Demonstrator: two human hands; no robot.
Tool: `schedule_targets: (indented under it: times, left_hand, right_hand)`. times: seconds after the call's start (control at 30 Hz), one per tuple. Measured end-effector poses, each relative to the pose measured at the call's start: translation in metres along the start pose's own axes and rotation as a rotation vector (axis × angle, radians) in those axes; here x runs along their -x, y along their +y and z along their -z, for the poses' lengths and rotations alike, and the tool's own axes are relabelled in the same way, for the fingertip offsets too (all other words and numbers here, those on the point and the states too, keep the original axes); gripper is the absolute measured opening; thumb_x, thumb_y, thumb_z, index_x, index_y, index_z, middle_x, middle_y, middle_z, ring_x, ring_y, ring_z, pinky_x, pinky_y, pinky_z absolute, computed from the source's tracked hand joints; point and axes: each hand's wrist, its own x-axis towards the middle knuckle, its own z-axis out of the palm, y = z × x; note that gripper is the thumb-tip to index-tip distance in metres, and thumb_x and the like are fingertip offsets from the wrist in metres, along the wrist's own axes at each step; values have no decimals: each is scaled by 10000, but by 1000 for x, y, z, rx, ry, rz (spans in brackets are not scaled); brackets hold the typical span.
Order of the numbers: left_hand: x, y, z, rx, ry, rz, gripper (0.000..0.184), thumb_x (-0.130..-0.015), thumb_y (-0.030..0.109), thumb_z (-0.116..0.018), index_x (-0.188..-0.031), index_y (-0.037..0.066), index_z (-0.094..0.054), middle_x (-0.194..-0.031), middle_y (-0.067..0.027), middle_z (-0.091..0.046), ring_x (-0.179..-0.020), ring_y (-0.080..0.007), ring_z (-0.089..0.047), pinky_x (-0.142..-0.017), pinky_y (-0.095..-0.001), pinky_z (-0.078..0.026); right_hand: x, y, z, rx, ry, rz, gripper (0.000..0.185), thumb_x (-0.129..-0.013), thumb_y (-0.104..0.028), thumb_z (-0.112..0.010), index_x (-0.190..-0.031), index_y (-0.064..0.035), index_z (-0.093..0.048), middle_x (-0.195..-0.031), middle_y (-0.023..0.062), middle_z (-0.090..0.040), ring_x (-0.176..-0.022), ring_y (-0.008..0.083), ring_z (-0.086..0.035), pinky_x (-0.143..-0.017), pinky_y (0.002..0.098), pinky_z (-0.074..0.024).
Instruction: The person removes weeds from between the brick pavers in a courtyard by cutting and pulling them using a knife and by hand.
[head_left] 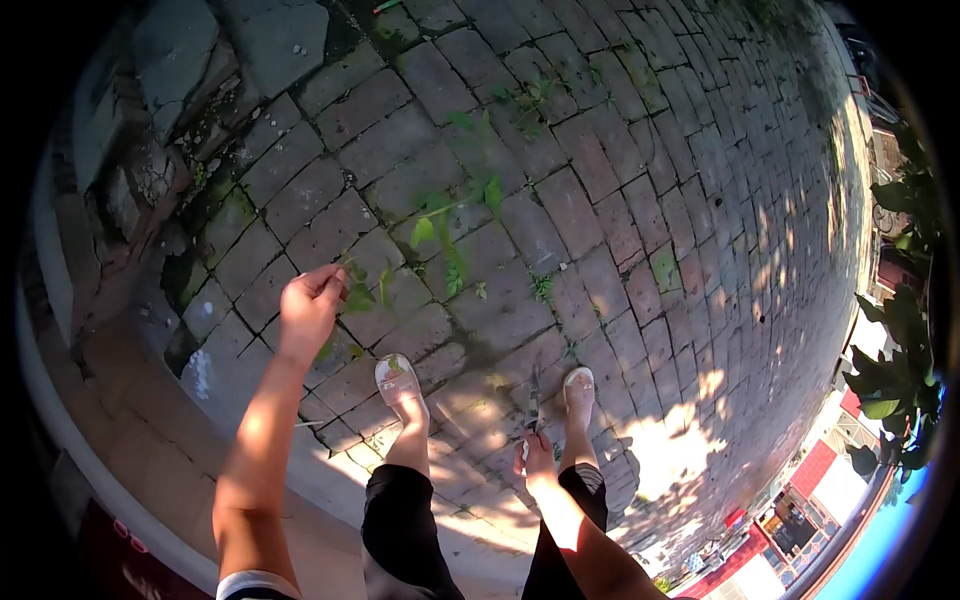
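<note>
My left hand (312, 305) is pinched closed on a leafy green stem (423, 231), held out over the brick paving to the left. Its leaves spread to the right of my fingers, and some look blurred. Low in front of my legs, my right hand (537, 456) is wrapped round the handle of a knife (534, 395). The narrow blade points away from me, just left of my right foot. My palm hides most of the handle.
Small weeds (543, 288) grow in the joints of the brick paving (560, 205). My left shoe (397, 376) and right shoe (578, 384) rest on the bricks. A stone step (125, 235) edges the left side. Dark leaves (890, 370) hang at the far right.
</note>
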Motion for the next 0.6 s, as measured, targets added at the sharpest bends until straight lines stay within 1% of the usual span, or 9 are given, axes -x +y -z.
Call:
schedule_targets:
  times: [0.1, 0.17, 0.2, 0.27, 0.33, 0.43, 0.5, 0.53, 0.6]
  left_hand:
    - [6, 65, 139, -3, 133, -152, 188, -895, 123, -552, -977, -24, -636, -714, 18, -558, -665, -43, -470, -608, -192, -367]
    - [25, 75, 233, -85, 200, -62, 218, -903, 129, -551, -1026, -36, -624, -750, 26, -553, -686, -34, -456, -618, -187, -356]
    - [41, 69, 272, -114, 268, -118, 228, -906, 123, -545, -1043, -46, -615, -761, 24, -550, -699, -36, -456, -635, -185, -358]
    - [85, 65, 343, -183, 301, -2, 243, -913, 111, -528, -1092, -41, -591, -786, 25, -549, -717, -42, -465, -673, -189, -375]
    - [138, 13, 432, -227, 364, 33, 238, -914, 116, -522, -1083, -35, -595, -819, 11, -581, -744, -49, -494, -690, -203, -389]
    - [237, 22, 467, -314, 605, 301, 249, -920, 145, -513, -1074, -32, -596, -862, -6, -607, -776, -66, -522, -706, -214, -404]
    - [305, 12, 495, -323, 632, 402, 259, -923, 163, -512, -1079, -26, -595, -886, -6, -613, -782, -78, -536, -708, -213, -411]
    - [335, 5, 498, -222, 619, 345, 257, -921, 178, -518, -1067, -17, -600, -889, -3, -616, -775, -80, -548, -695, -216, -425]
    - [380, -17, 525, -117, 724, 490, 243, -923, 183, -513, -1043, -7, -605, -888, -3, -615, -767, -77, -556, -678, -222, -440]
  right_hand:
    - [17, -45, -27, 29, 13, 27, 161, -878, -229, -469, -980, -106, -489, -614, 27, -453, -414, 126, -388, -367, 273, -314]
    - [26, -75, -41, 69, -65, 150, 164, -881, -224, -460, -991, -104, -478, -610, 24, -447, -427, 124, -392, -382, 275, -323]
    - [31, -91, -50, 70, -90, 167, 161, -880, -222, -459, -986, -102, -474, -613, 24, -448, -429, 123, -393, -386, 275, -325]
    - [39, -122, -62, 86, -139, 185, 156, -878, -218, -456, -977, -97, -467, -618, 24, -449, -432, 123, -397, -393, 274, -330]
    - [41, -152, -74, 100, -148, 176, 153, -881, -219, -448, -958, -88, -470, -633, 22, -457, -443, 118, -403, -409, 272, -340]
    - [35, -176, -84, 152, -179, 149, 170, -883, -232, -440, -957, -84, -478, -638, 21, -463, -457, 112, -410, -419, 271, -345]
    - [21, -197, -92, 221, -192, 119, 185, -884, -239, -430, -965, -82, -485, -636, 21, -465, -467, 109, -415, -423, 269, -348]
    - [13, -208, -95, 245, -212, 122, 182, -883, -234, -437, -965, -77, -477, -627, 21, -458, -448, 112, -401, -407, 269, -335]
    - [11, -216, -85, 263, -222, 106, 180, -882, -226, -452, -966, -67, -460, -609, 19, -444, -410, 118, -372, -374, 269, -309]
